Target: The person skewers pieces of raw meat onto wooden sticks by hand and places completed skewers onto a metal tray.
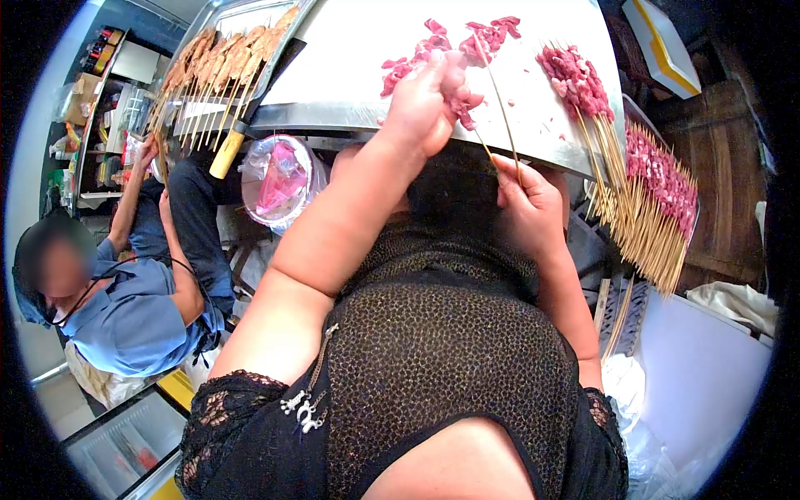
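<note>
My left hand (425,104) reaches over the white table, its fingers closed on a piece of red raw meat (461,107). Below it, my right hand (532,204) pinches the lower ends of two thin wooden skewers. One skewer (500,92) slants up across the board with its tip near loose meat strips (493,37); the other (483,143) leads into the meat at my left hand. More loose strips (398,73) lie just beyond my left hand. To the right, a bunch of threaded meat skewers (575,79) rests at the table's edge.
Many more meat skewers (662,179) are stacked at the right. A metal tray (283,42) of brown skewers and a yellow knife handle (227,154) are at the upper left. Below the table edge stands a lined bucket (312,179). A co-worker (142,308) sits at the left.
</note>
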